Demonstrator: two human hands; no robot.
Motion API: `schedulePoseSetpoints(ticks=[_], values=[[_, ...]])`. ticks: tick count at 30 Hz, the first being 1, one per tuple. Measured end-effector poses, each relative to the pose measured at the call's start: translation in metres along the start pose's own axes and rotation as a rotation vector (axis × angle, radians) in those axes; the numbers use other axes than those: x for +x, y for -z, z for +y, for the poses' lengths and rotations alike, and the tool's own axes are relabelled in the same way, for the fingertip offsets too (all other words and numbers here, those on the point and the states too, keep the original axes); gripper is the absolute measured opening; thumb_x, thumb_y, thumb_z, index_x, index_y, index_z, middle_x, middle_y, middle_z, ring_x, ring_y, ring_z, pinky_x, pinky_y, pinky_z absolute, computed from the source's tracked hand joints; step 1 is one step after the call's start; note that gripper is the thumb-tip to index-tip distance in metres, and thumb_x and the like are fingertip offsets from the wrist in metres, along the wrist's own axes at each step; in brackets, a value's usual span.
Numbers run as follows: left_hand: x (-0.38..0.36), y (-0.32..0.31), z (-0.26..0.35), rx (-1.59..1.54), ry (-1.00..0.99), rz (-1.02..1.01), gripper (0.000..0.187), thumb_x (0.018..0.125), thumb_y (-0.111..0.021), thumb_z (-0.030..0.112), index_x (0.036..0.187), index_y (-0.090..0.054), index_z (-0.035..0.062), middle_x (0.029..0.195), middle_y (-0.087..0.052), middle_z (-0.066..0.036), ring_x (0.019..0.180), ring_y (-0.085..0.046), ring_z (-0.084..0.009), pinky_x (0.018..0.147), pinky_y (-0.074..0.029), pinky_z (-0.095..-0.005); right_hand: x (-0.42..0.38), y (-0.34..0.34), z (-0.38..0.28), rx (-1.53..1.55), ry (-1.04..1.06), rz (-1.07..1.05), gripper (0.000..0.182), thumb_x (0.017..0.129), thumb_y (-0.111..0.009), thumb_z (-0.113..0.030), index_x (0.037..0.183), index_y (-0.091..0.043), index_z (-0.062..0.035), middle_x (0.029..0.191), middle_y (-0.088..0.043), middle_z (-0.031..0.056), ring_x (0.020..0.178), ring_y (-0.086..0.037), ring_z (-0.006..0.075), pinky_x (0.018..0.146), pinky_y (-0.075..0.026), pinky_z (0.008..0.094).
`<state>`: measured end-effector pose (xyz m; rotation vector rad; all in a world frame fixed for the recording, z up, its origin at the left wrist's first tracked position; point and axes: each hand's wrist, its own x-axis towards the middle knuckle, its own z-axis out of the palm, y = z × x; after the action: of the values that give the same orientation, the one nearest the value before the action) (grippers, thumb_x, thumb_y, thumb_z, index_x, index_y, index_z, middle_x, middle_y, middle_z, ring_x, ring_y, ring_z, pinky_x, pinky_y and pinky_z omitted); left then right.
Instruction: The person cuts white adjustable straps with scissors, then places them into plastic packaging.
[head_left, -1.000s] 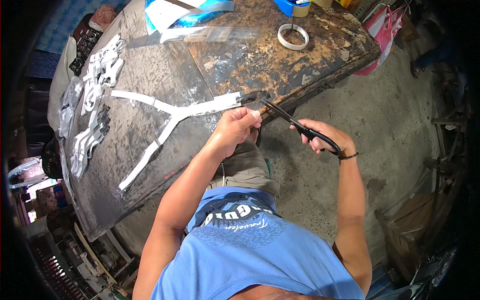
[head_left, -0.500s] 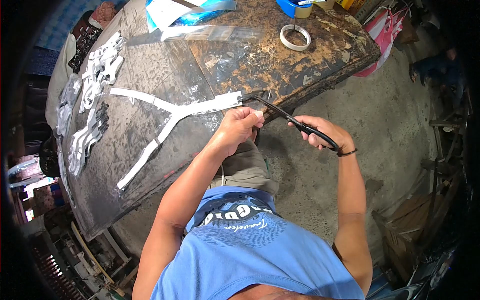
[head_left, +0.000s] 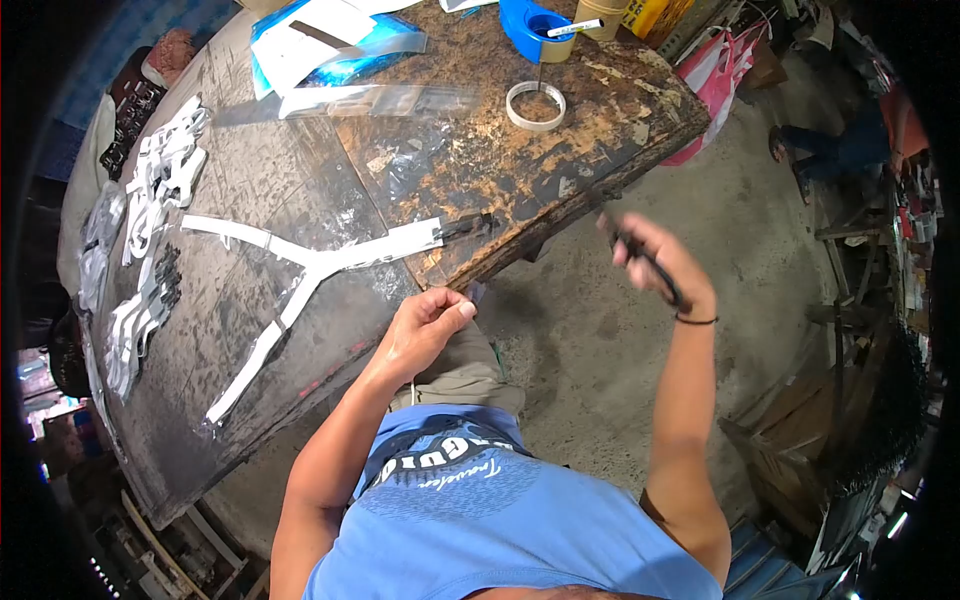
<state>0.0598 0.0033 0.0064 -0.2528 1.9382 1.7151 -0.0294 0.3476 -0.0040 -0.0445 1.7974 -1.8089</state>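
Observation:
A white Y-shaped strap piece [head_left: 325, 262] lies flat on the dark worn table [head_left: 300, 180], with a short black part at its right end. My left hand [head_left: 428, 325] is at the table's front edge, thumb and fingers pinched together; what they hold, if anything, is too small to make out. Over the floor on the right, away from the table, my right hand [head_left: 665, 265] is wrapped round black-handled scissors [head_left: 655, 270], blurred by motion. A roll of tape [head_left: 536, 106] lies on the table beyond the strap's right end.
Piles of white straps [head_left: 165, 180] and grey strips [head_left: 140, 320] lie at the table's left. Plastic sheets [head_left: 375, 100], a blue packet [head_left: 340, 55] and a blue tape dispenser [head_left: 522, 32] are at the back. A pink bag [head_left: 715, 90] hangs at the right corner. A person [head_left: 835, 145] is at far right.
My right hand has pulled the scissors away from the strap's right end, out over the floor. My left hand has drawn back toward my body. The view has shifted.

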Motion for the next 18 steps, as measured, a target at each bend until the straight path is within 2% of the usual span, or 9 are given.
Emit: schedulePoseSetpoints(ticks=[2,5,6,8,12,14,16,17,18], values=[[-0.008,0.002,-0.003,0.042,-0.058,0.018,0.022,0.092,-0.062,0.027,0.093,-0.064,0.0056,0.071,-0.052,0.007,0.062,-0.042,-0.0001,0.051,-0.032,-0.0196,0.027,0.021,0.0,-0.468,0.412,0.314,0.067,0.077,-0.078,-0.033,0.13,-0.051,-0.0025,0.09,-0.066,0.0081,0.076,-0.062,0.0173,0.07,-0.051,0.0323],[-0.012,0.008,-0.007,0.069,-0.189,0.118,0.022,0.092,-0.063,0.028,0.093,-0.063,0.0058,0.072,-0.052,0.007,0.064,-0.043,-0.0005,0.053,-0.033,-0.0199,0.071,0.028,-0.047,-1.052,0.109,0.607,0.067,0.073,-0.076,-0.04,0.125,-0.056,-0.0027,0.093,-0.068,0.0163,0.082,-0.066,0.0279,0.075,-0.051,0.0353],[-0.016,0.012,-0.004,0.041,-0.162,0.136,0.022,0.093,-0.062,0.027,0.092,-0.063,0.0058,0.072,-0.052,0.007,0.065,-0.043,-0.0007,0.054,-0.034,-0.0204,0.086,0.033,-0.056,-1.081,0.005,0.569,0.065,0.075,-0.073,-0.036,0.128,-0.054,-0.003,0.113,-0.064,0.0205,0.099,-0.064,0.0329,0.086,-0.05,0.0385],[-0.021,0.023,-0.004,-0.015,-0.162,0.159,0.021,0.093,-0.062,0.027,0.093,-0.063,0.0056,0.072,-0.052,0.007,0.064,-0.042,-0.0009,0.054,-0.034,-0.0204,0.114,0.037,-0.058,-1.139,-0.013,0.589,0.068,0.078,-0.069,-0.032,0.136,-0.047,-0.0037,0.132,-0.052,0.0237,0.123,-0.05,0.0357,0.104,-0.039,0.0427],[-0.031,0.044,-0.008,-0.27,-0.129,0.131,0.02,0.092,-0.063,0.026,0.094,-0.061,0.0065,0.076,-0.056,0.003,0.056,-0.041,-0.002,0.048,-0.032,-0.0194,0.141,0.021,-0.058,-1.367,-0.03,0.61,0.058,0.084,-0.065,-0.028,0.136,-0.048,-0.0074,0.133,-0.051,0.0231,0.122,-0.049,0.0375,0.102,-0.04,0.0454],[-0.035,0.055,-0.015,-0.431,-0.119,0.107,0.02,0.092,-0.064,0.026,0.094,-0.061,0.0069,0.078,-0.058,0.001,0.054,-0.041,-0.0026,0.046,-0.031,-0.0189,0.13,0.002,-0.052,-1.563,0.411,0.823,0.05,0.087,-0.063,-0.027,0.132,-0.052,-0.0084,0.13,-0.053,0.0227,0.12,-0.05,0.0379,0.1,-0.041,0.0468],[-0.041,0.067,-0.022,-0.676,-0.13,-0.051,0.021,0.091,-0.064,0.028,0.093,-0.06,0.007,0.084,-0.059,-0.002,0.053,-0.041,-0.004,0.044,-0.03,-0.018,0.113,-0.043,-0.065,-1.115,0.692,0.529,0.043,0.088,-0.062,-0.021,0.128,-0.055,-0.0058,0.127,-0.056,0.0155,0.111,-0.056,0.0273,0.093,-0.046,0.0387],[-0.044,0.072,-0.025,-0.683,-0.134,-0.043,0.021,0.091,-0.064,0.028,0.093,-0.06,0.007,0.084,-0.059,-0.002,0.053,-0.041,-0.004,0.044,-0.03,-0.018,0.097,-0.087,-0.068,-0.646,0.579,0.301,0.036,0.088,-0.061,-0.012,0.124,-0.058,-0.0055,0.122,-0.058,0.0096,0.107,-0.056,0.0196,0.091,-0.046,0.0324],[-0.047,0.075,-0.026,-0.794,-0.133,-0.122,0.022,0.091,-0.064,0.028,0.092,-0.059,0.0067,0.085,-0.059,-0.003,0.052,-0.04,-0.0047,0.043,-0.03,-0.0179,0.086,-0.125,-0.065,-0.472,0.606,0.152,0.035,0.086,-0.061,-0.006,0.121,-0.06,-0.0069,0.123,-0.057,0.0068,0.109,-0.055,0.0157,0.091,-0.046,0.0296]])
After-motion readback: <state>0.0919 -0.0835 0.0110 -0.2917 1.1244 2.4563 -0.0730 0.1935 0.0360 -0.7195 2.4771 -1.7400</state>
